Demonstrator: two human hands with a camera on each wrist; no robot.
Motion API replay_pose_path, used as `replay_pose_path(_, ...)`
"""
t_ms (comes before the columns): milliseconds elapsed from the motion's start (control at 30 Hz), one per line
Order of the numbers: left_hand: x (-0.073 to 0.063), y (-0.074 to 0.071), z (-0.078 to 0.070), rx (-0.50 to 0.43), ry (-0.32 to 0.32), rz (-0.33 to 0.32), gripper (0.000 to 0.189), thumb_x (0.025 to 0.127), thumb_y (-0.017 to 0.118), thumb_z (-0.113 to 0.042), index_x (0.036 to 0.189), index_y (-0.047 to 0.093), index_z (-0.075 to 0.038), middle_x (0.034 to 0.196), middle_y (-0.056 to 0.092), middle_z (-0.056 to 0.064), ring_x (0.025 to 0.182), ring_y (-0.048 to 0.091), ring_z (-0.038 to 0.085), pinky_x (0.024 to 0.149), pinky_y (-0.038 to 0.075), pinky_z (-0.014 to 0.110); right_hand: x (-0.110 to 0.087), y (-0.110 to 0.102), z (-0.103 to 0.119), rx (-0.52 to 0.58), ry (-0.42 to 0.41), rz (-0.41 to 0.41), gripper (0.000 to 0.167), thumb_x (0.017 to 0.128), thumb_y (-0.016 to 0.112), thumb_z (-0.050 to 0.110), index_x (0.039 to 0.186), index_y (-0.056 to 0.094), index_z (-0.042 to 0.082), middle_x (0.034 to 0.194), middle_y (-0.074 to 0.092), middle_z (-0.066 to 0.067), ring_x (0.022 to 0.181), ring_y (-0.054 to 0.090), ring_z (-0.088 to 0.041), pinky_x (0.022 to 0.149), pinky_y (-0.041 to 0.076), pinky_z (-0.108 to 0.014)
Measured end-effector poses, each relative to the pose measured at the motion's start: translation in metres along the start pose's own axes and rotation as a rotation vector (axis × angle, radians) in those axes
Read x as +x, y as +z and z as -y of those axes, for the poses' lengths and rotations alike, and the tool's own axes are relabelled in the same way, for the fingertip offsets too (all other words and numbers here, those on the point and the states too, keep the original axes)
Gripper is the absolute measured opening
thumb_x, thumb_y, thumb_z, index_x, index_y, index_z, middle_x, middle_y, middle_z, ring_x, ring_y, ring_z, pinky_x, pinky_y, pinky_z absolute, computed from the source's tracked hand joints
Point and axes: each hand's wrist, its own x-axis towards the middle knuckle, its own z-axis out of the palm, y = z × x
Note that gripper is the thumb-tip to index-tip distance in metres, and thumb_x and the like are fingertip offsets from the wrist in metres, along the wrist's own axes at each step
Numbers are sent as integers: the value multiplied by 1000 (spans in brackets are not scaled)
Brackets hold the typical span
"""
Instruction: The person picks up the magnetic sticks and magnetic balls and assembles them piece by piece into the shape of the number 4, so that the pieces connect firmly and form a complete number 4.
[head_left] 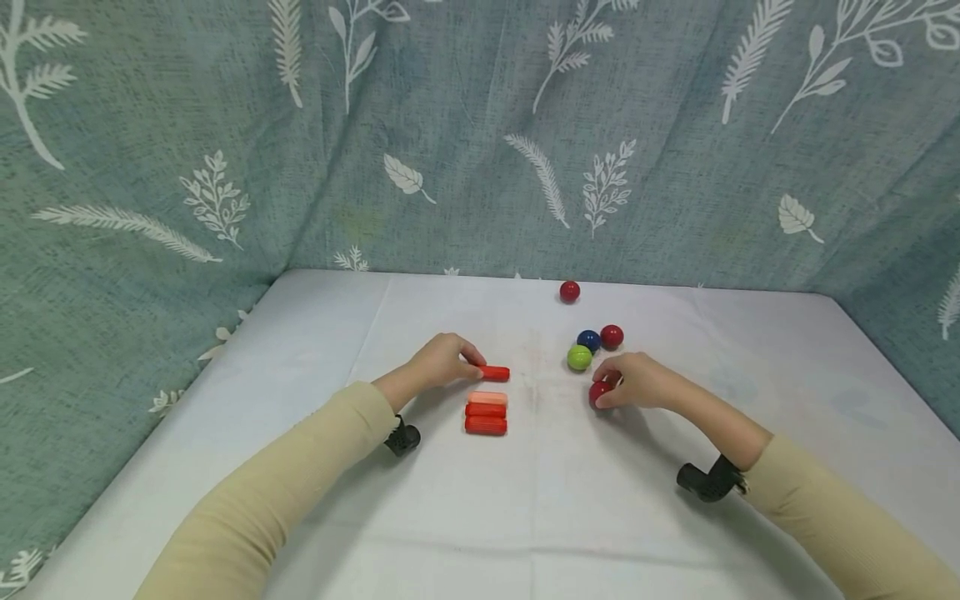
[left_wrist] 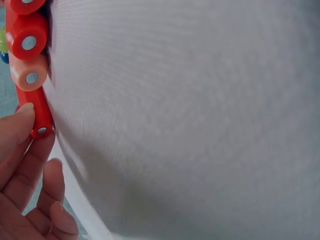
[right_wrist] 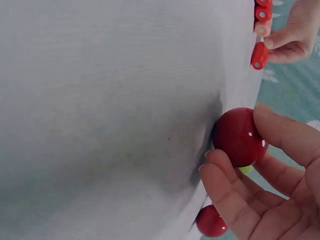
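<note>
My left hand (head_left: pixel 442 362) pinches the near end of a red rod (head_left: pixel 496 373) between thumb and fingers. The left wrist view shows a round silver disc in the end of this rod (left_wrist: pixel 41 117). Just nearer to me, a salmon rod (head_left: pixel 487 399) and two red rods (head_left: pixel 486 426) lie side by side in a row. On the right, my right hand (head_left: pixel 637 382) grips a glossy dark red ball (head_left: pixel 599 394), thumb on one side and fingers on the other. In the right wrist view the ball (right_wrist: pixel 237 135) is close against the white cloth.
Beyond the right hand, a green ball (head_left: pixel 579 357), a blue ball (head_left: pixel 588 340) and a red ball (head_left: pixel 612 337) sit clustered. Another red ball (head_left: pixel 570 292) lies near the far edge of the white table (head_left: pixel 420 517). A patterned green-grey curtain (head_left: pixel 465 167) hangs behind.
</note>
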Motion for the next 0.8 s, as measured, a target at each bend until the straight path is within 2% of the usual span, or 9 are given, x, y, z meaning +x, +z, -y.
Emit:
replay_pose_path(167,-1,-1,-1,3,1,-1,17,82,68,-15,98,72,-11,103,66,3,97,53,18,82,43,32,-1,2,-5,32,14,-18,29,79,71,14,104,62,4,90,61,-6,83,53,-18,69,48,-28)
replay_pose_path(333,1,0,0,3,0,0,17,82,68,-14,98,72,-10,102,66,3,100,53,19,86,42,34,-2,3,-6,40,-8,-27,27,79,70,12,103,63,4,89,60,-5,82,52,-18,69,47,-28)
replay_pose_path(533,3,0,1,3,-7,5,16,82,68,-14,98,72,-10,103,67,3,106,53,20,93,40,36,-2,3,-3,62,-11,-31,30,79,70,14,107,62,4,93,60,-6,85,51,-20,69,47,-28)
replay_pose_path(800,3,-1,1,5,6,12,13,82,68,-14,94,73,-13,98,67,0,102,54,19,88,42,34,3,7,5,148,-33,-46,36,82,68,17,114,59,4,101,60,-11,82,54,-18,69,49,-27)
